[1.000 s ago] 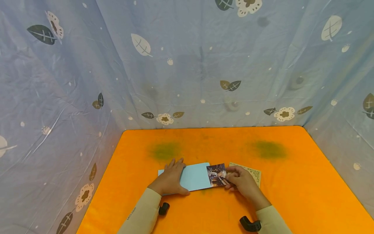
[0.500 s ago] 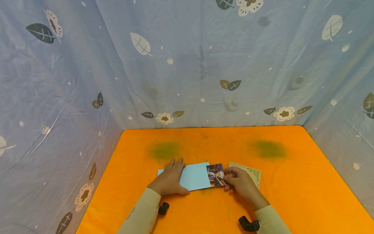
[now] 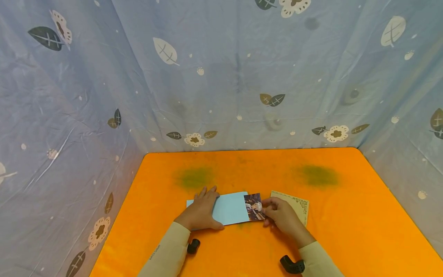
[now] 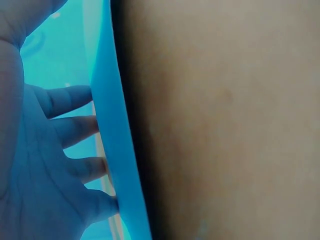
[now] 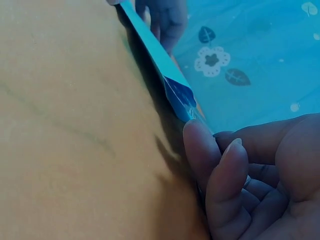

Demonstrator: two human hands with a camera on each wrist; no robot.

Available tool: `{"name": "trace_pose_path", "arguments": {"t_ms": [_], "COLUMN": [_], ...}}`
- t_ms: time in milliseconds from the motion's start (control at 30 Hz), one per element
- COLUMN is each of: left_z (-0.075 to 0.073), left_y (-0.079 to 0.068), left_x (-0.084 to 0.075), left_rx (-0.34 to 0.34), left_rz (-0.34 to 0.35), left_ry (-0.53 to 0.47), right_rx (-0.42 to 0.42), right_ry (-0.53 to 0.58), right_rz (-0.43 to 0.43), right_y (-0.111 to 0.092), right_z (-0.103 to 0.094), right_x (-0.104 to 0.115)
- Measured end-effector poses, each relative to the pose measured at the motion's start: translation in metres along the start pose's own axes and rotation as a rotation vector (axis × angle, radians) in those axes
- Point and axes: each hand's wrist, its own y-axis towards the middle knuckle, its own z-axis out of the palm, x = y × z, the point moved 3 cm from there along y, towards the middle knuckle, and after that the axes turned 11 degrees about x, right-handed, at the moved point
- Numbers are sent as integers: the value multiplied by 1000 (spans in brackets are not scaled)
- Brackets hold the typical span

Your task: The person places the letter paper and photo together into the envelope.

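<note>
A light blue envelope [image 3: 230, 208] lies across the near part of the table. My left hand [image 3: 204, 209] presses on its left half with spread fingers, thumb near the front edge and fingers toward the far edge. In the left wrist view the fingertips [image 4: 105, 205] meet the blue paper. A dark, colourful picture card [image 3: 253, 206] sticks out of the envelope's right end, its left part hidden inside. My right hand [image 3: 282, 215] pinches the card's right edge between thumb and fingers. Seen from the right wrist, the card [image 5: 179, 99] bends slightly at the opening.
A beige card with a patterned border [image 3: 297, 204] lies partly under my right hand. Orange cloth [image 3: 249, 169] with two greenish patches covers the table. Blue curtains with leaf and flower prints [image 3: 221, 77] enclose the back and sides.
My right hand has moved left, sliding the picture card further into the envelope, so less of it shows. The left hand and the envelope have stayed in place.
</note>
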Motion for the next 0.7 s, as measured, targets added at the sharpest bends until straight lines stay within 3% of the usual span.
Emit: {"name": "trace_pose_path", "arguments": {"t_ms": [700], "left_z": [2], "left_y": [1], "left_x": [3], "left_rx": [1], "left_rz": [-1], "left_ry": [3], "right_rx": [-8], "right_ry": [-29], "right_rz": [-17], "right_y": [4], "right_z": [11], "right_x": [-1]}}
